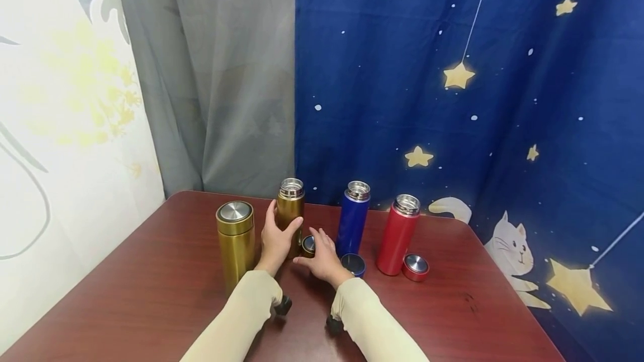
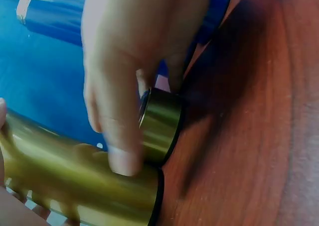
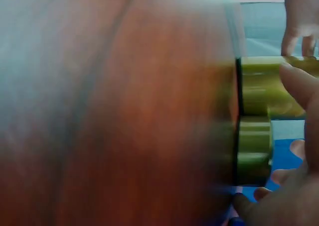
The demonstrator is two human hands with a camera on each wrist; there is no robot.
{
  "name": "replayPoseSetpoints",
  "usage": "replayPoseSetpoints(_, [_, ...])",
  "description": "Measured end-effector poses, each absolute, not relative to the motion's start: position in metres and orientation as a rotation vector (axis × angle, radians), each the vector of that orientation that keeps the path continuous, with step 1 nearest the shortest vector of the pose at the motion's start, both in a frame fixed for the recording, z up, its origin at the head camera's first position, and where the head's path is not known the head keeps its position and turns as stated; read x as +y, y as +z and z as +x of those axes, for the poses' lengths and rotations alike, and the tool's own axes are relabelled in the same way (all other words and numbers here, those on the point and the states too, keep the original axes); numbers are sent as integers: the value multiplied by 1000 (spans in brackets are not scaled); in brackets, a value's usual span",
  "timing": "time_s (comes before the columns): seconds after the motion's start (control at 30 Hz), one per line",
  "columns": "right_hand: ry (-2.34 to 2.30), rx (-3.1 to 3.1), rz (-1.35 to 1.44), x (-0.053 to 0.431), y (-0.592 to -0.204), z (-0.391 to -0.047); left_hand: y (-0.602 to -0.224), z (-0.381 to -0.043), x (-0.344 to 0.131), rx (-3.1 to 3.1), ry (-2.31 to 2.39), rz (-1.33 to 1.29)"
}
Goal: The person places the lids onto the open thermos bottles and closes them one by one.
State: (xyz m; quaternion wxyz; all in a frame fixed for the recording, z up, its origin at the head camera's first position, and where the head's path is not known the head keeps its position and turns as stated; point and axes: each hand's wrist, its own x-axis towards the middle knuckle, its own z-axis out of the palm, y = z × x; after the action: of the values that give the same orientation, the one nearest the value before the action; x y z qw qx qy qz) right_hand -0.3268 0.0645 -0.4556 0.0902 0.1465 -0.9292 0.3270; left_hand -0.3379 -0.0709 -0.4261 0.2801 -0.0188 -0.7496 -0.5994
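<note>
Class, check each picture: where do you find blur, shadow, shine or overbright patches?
Head view: fairly clear, but the pale backdrop at left looks washed out; left wrist view: right hand blurred, dark shadow across the table; right wrist view: table smeared, shine on the held gold bottle.

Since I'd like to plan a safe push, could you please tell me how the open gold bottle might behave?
Tall and narrow, the open gold bottle would probably tip if pushed near its top. Its smooth, glossy surface may feel slippery. The metallic sheen hints at a stiff shell, unlikely to give under a squeeze.
</note>
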Motion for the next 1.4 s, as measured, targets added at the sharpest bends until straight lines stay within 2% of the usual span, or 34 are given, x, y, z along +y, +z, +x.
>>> replayPoseSetpoints(0.5, [1011,-2792,320,64,-460,-333,-426,-338,-73,-2041,-1500,-4])
replayPoseSetpoints(0.87, [798,-2761,294,64,-458,-331,-425,-326,-73,-2017,-1515,-16])
replayPoseSetpoints(1.4, [997,-2646,338,71,-450,-327,-427,-320,-75,-2021,-1507,-13])
